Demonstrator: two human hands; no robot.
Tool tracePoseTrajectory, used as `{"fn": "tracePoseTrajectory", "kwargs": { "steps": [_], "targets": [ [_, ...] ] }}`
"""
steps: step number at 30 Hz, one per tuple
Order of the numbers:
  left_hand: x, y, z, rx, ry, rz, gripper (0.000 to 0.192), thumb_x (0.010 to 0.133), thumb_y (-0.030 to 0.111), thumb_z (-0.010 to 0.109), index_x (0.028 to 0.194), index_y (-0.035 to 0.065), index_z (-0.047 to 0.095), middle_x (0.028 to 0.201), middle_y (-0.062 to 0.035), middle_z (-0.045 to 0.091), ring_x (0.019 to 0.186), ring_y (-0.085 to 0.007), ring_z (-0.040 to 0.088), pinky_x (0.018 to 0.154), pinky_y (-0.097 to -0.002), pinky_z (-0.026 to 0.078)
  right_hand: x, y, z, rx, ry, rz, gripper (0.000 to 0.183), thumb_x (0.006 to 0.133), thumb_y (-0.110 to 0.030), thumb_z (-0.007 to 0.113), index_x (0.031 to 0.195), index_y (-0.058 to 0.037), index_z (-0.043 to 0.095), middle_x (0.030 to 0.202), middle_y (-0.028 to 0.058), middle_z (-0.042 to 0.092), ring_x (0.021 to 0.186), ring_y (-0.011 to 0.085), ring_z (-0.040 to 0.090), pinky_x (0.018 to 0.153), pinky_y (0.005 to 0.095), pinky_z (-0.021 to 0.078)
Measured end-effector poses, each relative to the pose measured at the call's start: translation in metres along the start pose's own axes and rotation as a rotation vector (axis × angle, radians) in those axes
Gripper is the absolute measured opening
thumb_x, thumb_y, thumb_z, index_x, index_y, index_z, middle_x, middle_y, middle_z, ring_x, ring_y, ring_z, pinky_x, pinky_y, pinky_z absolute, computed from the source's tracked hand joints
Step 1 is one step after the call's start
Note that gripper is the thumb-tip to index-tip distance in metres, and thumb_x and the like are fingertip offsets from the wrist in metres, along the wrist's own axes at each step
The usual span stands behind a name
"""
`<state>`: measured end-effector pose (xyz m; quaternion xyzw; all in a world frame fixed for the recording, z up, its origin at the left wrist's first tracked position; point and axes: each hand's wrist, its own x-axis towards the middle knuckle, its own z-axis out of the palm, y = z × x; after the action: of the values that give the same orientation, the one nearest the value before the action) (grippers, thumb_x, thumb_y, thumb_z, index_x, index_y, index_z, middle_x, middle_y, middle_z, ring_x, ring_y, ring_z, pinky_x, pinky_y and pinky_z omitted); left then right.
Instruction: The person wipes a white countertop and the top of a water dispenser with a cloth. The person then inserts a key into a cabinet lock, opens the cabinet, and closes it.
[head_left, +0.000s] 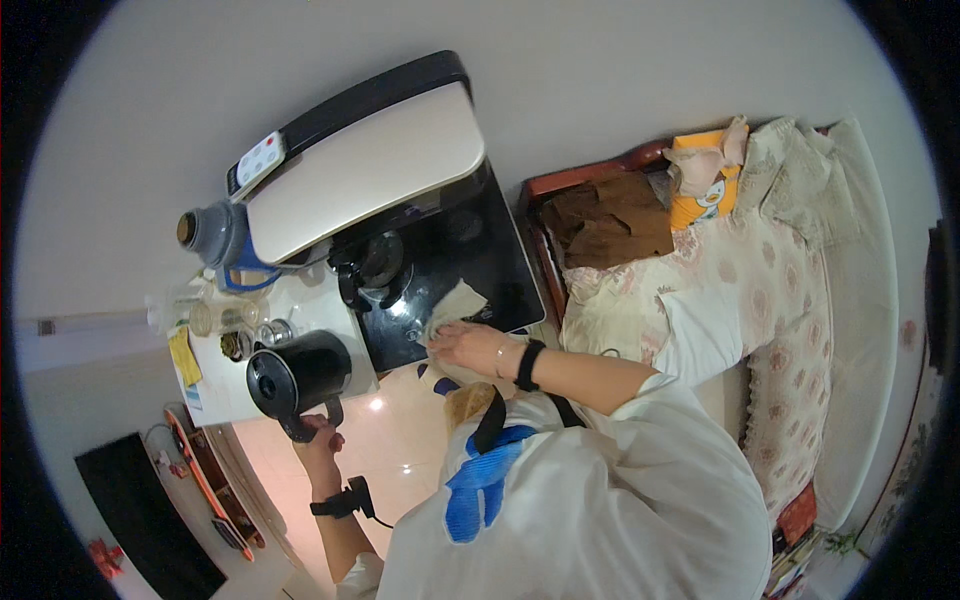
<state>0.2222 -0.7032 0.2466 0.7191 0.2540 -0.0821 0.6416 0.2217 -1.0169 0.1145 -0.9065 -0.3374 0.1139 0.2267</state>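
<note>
My left hand (321, 433) grips the handle of a black electric kettle (315, 367). The kettle is tilted, with its round lid towards the left; whether it touches the white tabletop (360, 375) beneath it I cannot tell. My right hand (469, 349) presses a pale beige cloth (459, 304) onto the front of a black glossy glass panel (480, 262), part of a tea appliance. Behind the cloth, a glass pot (381, 259) with a black handle stands on that panel. The appliance's pale upper housing (375, 165) overhangs the back.
A grey-and-blue flask with a cork stopper (217, 234), glass jars (232, 315) and a yellow cloth (184, 356) are left of the appliance. A remote control (259, 161) lies against the housing. On the right is a sofa (720, 277) with a brown cloth (611, 225).
</note>
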Motion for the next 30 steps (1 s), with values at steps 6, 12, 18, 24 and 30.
{"fn": "tracePoseTrajectory", "kwargs": {
  "steps": [6, 12, 18, 24, 30],
  "targets": [
    [0.000, -0.002, -0.005, 0.026, 0.034, -0.030, 0.017, 0.068, -0.007, 0.055, 0.078, 0.0060, 0.050, 0.071, -0.0035, 0.053, 0.046, -0.0134, 0.049, 0.042, -0.0232, 0.039, 0.036, 0.034, -0.044, -0.253, 0.198, 0.140, 0.035, 0.081, -0.012, 0.049, 0.114, -0.0201, 0.061, 0.133, -0.0005, 0.049, 0.124, 0.0261, 0.040, 0.107, 0.0468, 0.0253],
    [0.003, -0.003, -0.004, 0.013, 0.010, -0.005, 0.016, 0.067, -0.007, 0.056, 0.077, 0.0037, 0.050, 0.068, -0.0057, 0.053, 0.044, -0.0163, 0.053, 0.039, -0.0236, 0.042, 0.066, 0.039, -0.044, -0.175, 0.280, 0.253, 0.033, 0.077, -0.011, 0.052, 0.109, -0.0106, 0.062, 0.119, 0.0051, 0.054, 0.111, 0.0287, 0.045, 0.101, 0.0415, 0.0339],
    [0.004, 0.000, -0.005, 0.009, -0.020, -0.024, 0.015, 0.068, -0.009, 0.054, 0.076, 0.0027, 0.051, 0.067, -0.0057, 0.052, 0.043, -0.0148, 0.051, 0.040, -0.0247, 0.044, 0.084, -0.033, 0.012, -0.217, 0.158, -0.091, 0.020, 0.075, -0.010, 0.053, 0.092, -0.0078, 0.064, 0.107, 0.0059, 0.056, 0.099, 0.0247, 0.049, 0.090, 0.0314, 0.0415],
    [0.009, -0.009, -0.012, -0.016, -0.062, -0.015, 0.015, 0.069, -0.011, 0.053, 0.077, 0.0025, 0.052, 0.068, -0.0046, 0.051, 0.046, -0.0131, 0.050, 0.042, -0.0258, 0.048, 0.029, -0.064, -0.021, 0.450, -0.127, -0.157, 0.044, 0.066, 0.006, 0.053, 0.106, -0.0093, 0.061, 0.116, 0.0096, 0.054, 0.109, 0.0289, 0.049, 0.095, 0.0355, 0.0411],
    [0.008, -0.014, -0.014, -0.049, -0.068, -0.017, 0.016, 0.070, -0.012, 0.053, 0.078, 0.0021, 0.052, 0.074, -0.0054, 0.051, 0.054, -0.0136, 0.052, 0.044, -0.0276, 0.051, -0.015, -0.003, -0.064, 0.301, 0.347, 0.352, 0.056, 0.065, 0.013, 0.046, 0.115, -0.0100, 0.058, 0.125, 0.0141, 0.050, 0.113, 0.0349, 0.046, 0.096, 0.0409, 0.0405]
  ]
}}
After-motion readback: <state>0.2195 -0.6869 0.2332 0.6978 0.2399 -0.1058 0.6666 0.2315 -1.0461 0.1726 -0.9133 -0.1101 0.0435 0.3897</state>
